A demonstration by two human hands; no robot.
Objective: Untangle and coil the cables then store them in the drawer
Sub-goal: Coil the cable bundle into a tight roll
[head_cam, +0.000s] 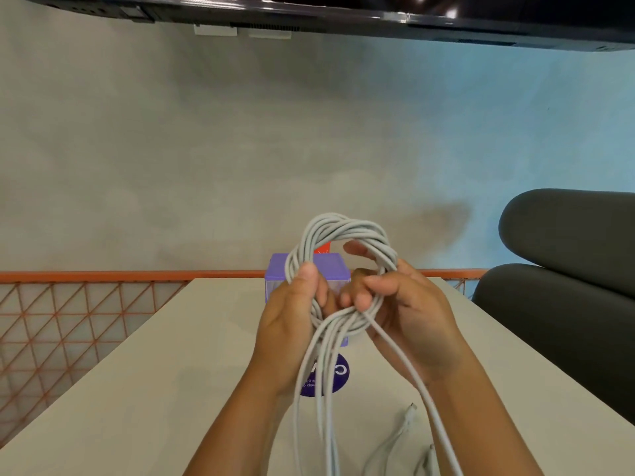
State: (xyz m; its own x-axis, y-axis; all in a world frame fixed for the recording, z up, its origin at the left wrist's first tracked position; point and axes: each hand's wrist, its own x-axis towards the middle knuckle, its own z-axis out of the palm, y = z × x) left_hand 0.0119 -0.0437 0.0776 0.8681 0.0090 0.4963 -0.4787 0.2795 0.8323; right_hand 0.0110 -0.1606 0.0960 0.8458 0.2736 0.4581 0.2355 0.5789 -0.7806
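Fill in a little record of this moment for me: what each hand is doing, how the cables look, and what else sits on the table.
Cable coil: white, several loops, held above the table
Left hand: grips the coil's left side, thumb over the strands
Right hand: fingers curled through its right side
Loose strands: hang from the coil toward the table, not yet wound
Connector ends: lie on the table
Purple box: on the table behind the hands
Stage: coiling unfinished
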